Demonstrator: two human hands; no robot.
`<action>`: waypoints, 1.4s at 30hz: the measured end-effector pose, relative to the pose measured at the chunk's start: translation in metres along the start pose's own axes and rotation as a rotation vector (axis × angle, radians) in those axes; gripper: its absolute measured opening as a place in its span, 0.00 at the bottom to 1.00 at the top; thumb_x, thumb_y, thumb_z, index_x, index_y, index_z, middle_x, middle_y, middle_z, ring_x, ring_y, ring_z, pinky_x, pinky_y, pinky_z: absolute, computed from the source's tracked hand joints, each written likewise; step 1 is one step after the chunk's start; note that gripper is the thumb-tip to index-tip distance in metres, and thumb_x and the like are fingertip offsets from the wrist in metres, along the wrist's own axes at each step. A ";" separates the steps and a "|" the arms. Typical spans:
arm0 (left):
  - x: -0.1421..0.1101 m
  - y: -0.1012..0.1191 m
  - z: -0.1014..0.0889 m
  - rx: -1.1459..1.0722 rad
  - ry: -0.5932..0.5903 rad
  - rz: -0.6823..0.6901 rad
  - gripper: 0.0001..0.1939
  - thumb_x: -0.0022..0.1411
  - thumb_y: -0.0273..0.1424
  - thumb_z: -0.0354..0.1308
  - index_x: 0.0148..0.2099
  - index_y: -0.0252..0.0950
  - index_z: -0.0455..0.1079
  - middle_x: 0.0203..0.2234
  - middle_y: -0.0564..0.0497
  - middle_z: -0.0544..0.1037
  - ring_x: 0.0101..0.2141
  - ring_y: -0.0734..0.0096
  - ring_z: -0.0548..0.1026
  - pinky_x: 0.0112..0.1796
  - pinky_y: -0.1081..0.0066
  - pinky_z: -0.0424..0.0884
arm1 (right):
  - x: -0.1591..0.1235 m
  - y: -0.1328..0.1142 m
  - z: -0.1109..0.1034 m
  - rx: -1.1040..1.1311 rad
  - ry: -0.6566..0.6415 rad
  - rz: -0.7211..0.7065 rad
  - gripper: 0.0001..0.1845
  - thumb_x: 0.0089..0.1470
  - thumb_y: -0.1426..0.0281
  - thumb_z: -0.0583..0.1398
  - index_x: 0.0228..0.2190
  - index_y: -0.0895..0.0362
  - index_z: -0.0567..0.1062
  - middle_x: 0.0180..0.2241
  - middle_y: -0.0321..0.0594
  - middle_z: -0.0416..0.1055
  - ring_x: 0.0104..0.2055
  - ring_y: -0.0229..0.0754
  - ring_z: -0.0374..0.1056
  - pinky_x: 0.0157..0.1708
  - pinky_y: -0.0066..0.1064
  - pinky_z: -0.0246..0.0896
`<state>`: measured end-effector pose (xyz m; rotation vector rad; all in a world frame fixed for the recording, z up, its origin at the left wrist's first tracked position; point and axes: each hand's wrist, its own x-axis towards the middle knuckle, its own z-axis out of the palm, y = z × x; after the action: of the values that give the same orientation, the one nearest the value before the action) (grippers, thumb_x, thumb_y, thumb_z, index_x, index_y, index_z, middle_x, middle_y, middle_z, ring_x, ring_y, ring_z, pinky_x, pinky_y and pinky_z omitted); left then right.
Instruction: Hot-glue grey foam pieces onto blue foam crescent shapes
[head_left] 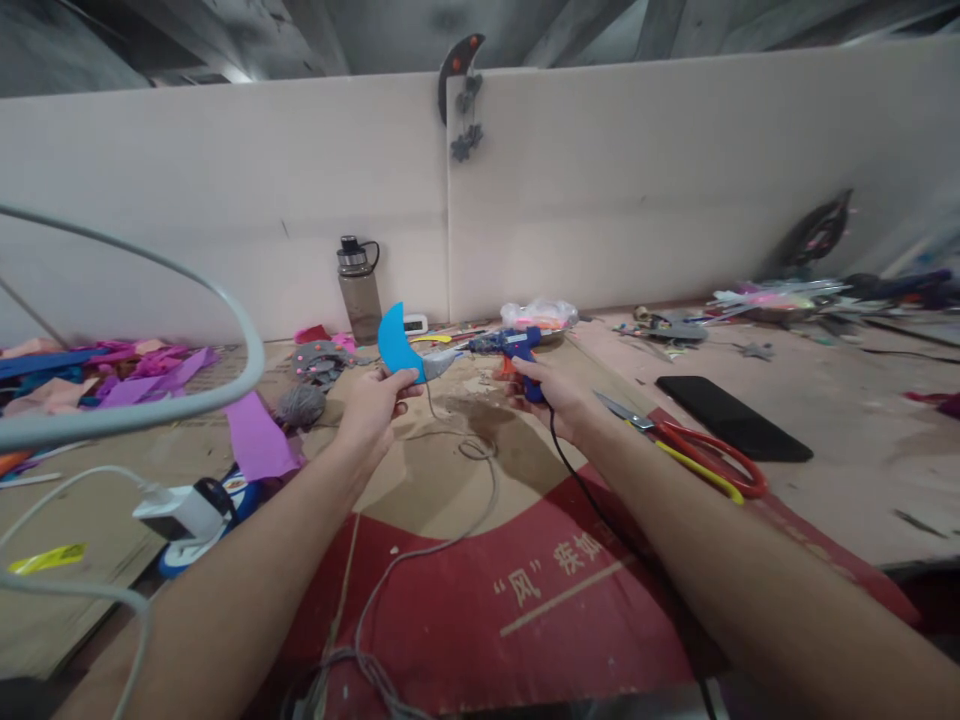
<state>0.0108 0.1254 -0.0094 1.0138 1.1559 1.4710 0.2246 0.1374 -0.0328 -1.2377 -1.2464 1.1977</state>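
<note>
My left hand (373,405) is closed on a blue crescent-shaped felt piece (396,343) that has a grey piece (439,363) at its lower tip. It holds them up above the cardboard-covered table (840,470). My right hand (551,395) grips a blue glue gun (511,347), whose nozzle points left and nearly touches the grey piece. The gun's black cord (592,505) runs back along my right forearm.
Red and yellow scissors (694,455) and a black phone (731,418) lie to the right. A water bottle (360,290) stands by the white partition. Purple and pink scraps (142,375) lie at the left, near a white charger (176,512) and grey cables.
</note>
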 end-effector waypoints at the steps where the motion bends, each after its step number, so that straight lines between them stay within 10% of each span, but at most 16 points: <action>1: 0.000 0.000 0.000 0.002 0.000 0.001 0.13 0.37 0.30 0.66 0.27 0.33 0.67 0.21 0.53 0.72 0.22 0.78 0.71 0.17 0.79 0.51 | 0.005 0.004 -0.001 -0.119 0.048 0.038 0.13 0.53 0.62 0.52 0.37 0.56 0.68 0.36 0.41 0.72 0.28 0.36 0.66 0.28 0.29 0.62; 6: -0.002 0.002 0.002 0.016 -0.014 -0.015 0.13 0.38 0.29 0.66 0.27 0.33 0.67 0.22 0.53 0.73 0.22 0.78 0.71 0.17 0.79 0.52 | 0.018 0.017 -0.006 -0.439 0.146 0.064 0.14 0.48 0.61 0.56 0.32 0.58 0.72 0.36 0.45 0.72 0.40 0.46 0.67 0.41 0.37 0.60; 10: -0.003 0.001 0.002 0.020 -0.030 -0.017 0.13 0.38 0.29 0.66 0.28 0.33 0.66 0.22 0.53 0.73 0.22 0.78 0.72 0.17 0.79 0.52 | 0.016 0.014 -0.011 -0.683 0.282 0.049 0.14 0.44 0.62 0.60 0.27 0.63 0.73 0.44 0.58 0.67 0.55 0.63 0.52 0.53 0.53 0.40; 14: -0.005 -0.003 0.003 0.017 -0.051 -0.019 0.13 0.39 0.30 0.66 0.28 0.33 0.67 0.23 0.53 0.73 0.22 0.78 0.71 0.18 0.80 0.53 | 0.005 0.003 -0.009 -0.876 0.397 -0.214 0.16 0.48 0.59 0.57 0.30 0.61 0.72 0.41 0.57 0.68 0.52 0.59 0.56 0.50 0.54 0.46; 21: -0.013 -0.010 0.012 0.040 -0.114 -0.067 0.12 0.39 0.31 0.66 0.28 0.33 0.69 0.22 0.51 0.75 0.22 0.78 0.71 0.18 0.79 0.53 | -0.023 -0.007 0.026 -0.195 -0.104 -0.375 0.13 0.55 0.58 0.51 0.33 0.54 0.67 0.34 0.38 0.69 0.34 0.38 0.64 0.31 0.29 0.62; 33: -0.015 -0.009 0.014 -0.054 -0.061 -0.034 0.14 0.38 0.30 0.66 0.28 0.33 0.67 0.19 0.55 0.71 0.21 0.80 0.70 0.18 0.80 0.53 | -0.045 -0.006 0.058 0.223 -0.268 -0.028 0.18 0.45 0.72 0.61 0.37 0.55 0.60 0.28 0.34 0.68 0.26 0.36 0.68 0.28 0.30 0.64; 42: -0.015 -0.009 0.013 0.001 0.000 -0.027 0.13 0.38 0.31 0.66 0.28 0.32 0.67 0.21 0.53 0.72 0.22 0.78 0.71 0.18 0.79 0.53 | -0.043 -0.004 0.047 -0.629 -0.016 -0.785 0.07 0.52 0.77 0.53 0.26 0.57 0.68 0.30 0.39 0.65 0.35 0.38 0.61 0.35 0.32 0.57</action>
<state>0.0278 0.1134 -0.0159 0.9958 1.1664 1.4494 0.1777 0.0939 -0.0308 -0.9763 -1.9555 0.2417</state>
